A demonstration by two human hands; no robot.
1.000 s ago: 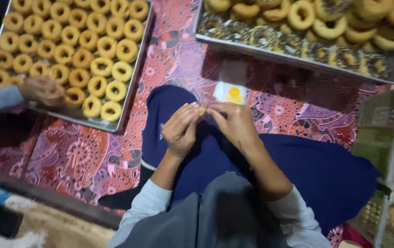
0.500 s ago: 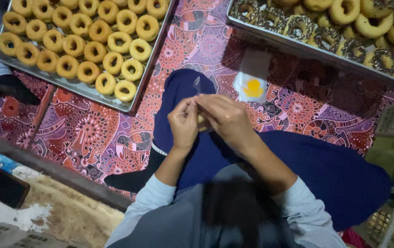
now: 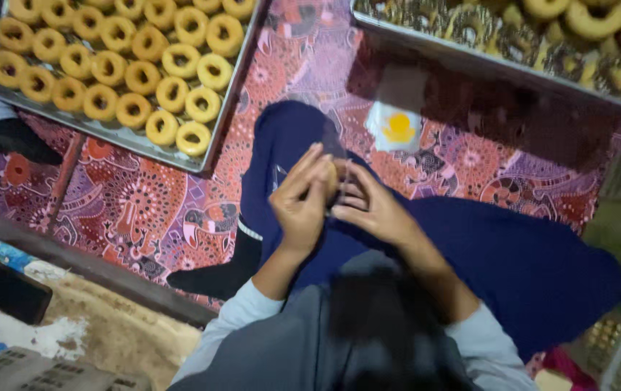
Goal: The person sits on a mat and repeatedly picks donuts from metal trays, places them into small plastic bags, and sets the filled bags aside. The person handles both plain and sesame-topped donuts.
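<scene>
Head view: I am holding both hands together above my lap. My left hand [image 3: 302, 199] is curling its fingers [image 3: 309, 165] over a small pale ring cookie [image 3: 332, 182], pressed close; my right hand [image 3: 373, 210] is pinching the same piece from the other side, fingertips touching the left ones. A clear plastic wrapper [image 3: 339, 156] is standing up just above them, hard to make out.

Surface: a patterned red and purple mat [image 3: 144, 206] is lying under me. A metal tray [image 3: 218, 137] of ring cookies is sitting at its upper left corner, a second tray [image 3: 470, 61] along the upper right edge.
</scene>
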